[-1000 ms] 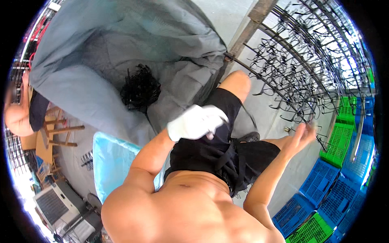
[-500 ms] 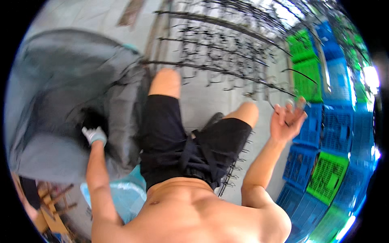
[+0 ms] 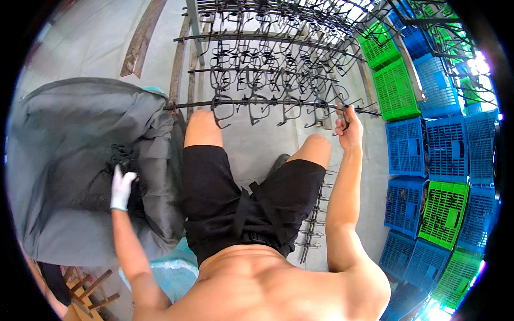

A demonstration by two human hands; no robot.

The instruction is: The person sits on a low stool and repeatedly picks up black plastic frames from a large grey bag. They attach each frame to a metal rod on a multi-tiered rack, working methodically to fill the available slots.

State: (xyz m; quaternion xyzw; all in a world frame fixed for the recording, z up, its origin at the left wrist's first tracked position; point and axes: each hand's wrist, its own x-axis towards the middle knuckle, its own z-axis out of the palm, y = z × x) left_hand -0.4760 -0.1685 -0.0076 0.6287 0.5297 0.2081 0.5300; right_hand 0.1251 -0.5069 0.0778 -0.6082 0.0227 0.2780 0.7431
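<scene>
My left hand (image 3: 123, 187), in a white glove, is over the grey cloth lining (image 3: 64, 224) of a large bin. Its fingers are apart at the edge of a tangled heap of thin black pieces (image 3: 124, 155); nothing shows in its grip. My bare right hand (image 3: 349, 129) is raised at the right end of the nearest black rod (image 3: 241, 101). Its fingers are closed on a thin black frame piece, partly hidden by them. Several black looped frames (image 3: 259, 109), shaped like eyeglass frames, hang along this rod.
Further rods with black frames (image 3: 251, 51) stand beyond in a rack. Stacked blue (image 3: 406, 147) and green crates (image 3: 396, 88) line the right side. A light blue plastic bag (image 3: 174, 275) sits by my left hip. A wooden stool (image 3: 93, 291) stands at lower left.
My right hand has moved from beside the crates inward to the rod's end, its fingers closing on a frame piece. My left hand stays over the lined bin. The view has shifted.
</scene>
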